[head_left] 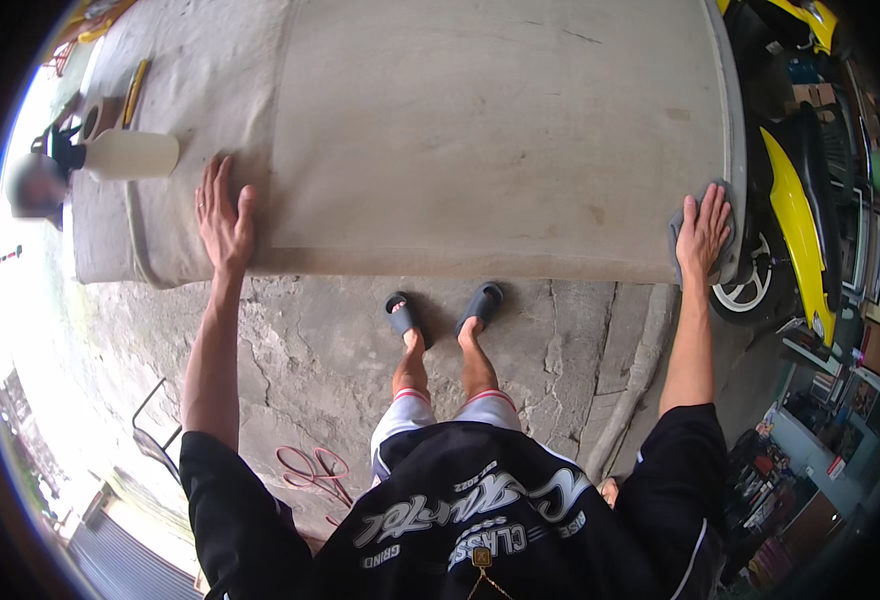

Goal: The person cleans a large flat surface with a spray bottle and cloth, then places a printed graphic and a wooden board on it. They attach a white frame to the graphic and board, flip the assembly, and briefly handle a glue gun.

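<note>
A large padded panel, covered in worn beige-grey fabric, stretches in front of me at about waist height. My left hand lies flat on its near left part, fingers stretched out and holding nothing. At the panel's near right corner, my right hand rests with straight fingers on a grey cloth. Most of that cloth is hidden under the palm. Left of my left hand, a whitish bottle with a black head lies on its side. Behind the bottle are a brown roll and a thin yellow tool.
A yellow and black motorcycle stands close along the right side. A red hose or cord lies coiled on the cracked concrete floor. Another person is at the far left. Cluttered shelves line the right.
</note>
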`<state>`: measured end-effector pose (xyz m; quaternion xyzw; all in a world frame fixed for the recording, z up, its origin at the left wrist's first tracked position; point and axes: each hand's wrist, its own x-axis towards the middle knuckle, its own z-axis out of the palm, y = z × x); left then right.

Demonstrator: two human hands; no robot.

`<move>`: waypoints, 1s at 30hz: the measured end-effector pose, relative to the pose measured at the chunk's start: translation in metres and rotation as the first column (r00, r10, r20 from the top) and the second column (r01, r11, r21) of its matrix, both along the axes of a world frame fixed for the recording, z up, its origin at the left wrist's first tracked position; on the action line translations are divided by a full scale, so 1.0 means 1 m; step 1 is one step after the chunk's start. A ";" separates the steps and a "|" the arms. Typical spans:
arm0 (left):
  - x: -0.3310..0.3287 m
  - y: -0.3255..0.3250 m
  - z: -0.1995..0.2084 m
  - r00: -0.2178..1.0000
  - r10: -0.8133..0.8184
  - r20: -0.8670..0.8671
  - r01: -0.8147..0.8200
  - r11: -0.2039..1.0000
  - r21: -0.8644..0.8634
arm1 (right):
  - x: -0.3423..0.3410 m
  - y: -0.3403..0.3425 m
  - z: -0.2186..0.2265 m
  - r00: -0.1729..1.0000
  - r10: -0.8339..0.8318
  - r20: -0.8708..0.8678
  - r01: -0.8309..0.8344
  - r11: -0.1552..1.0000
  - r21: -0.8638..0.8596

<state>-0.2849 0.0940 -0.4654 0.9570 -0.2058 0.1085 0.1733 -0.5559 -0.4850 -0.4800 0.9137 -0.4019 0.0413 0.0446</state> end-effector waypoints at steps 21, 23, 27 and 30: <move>-0.004 -0.006 0.017 1.000 0.004 -0.013 -0.002 0.983 0.183 | 0.099 0.225 0.041 0.777 0.576 0.254 -0.613 0.784 0.097; -0.004 -0.009 0.018 1.000 -0.005 -0.029 0.010 0.983 0.181 | 0.046 0.146 0.034 0.880 0.450 0.154 -0.461 0.886 0.044; 0.000 -0.015 0.022 0.996 0.011 -0.084 0.005 0.982 0.190 | -0.028 0.030 0.025 0.992 0.121 0.043 -0.128 0.965 0.231; 0.002 -0.018 0.027 0.997 0.011 -0.078 0.006 0.977 0.214 | -0.010 0.007 0.026 0.993 0.105 -0.055 -0.090 0.968 0.233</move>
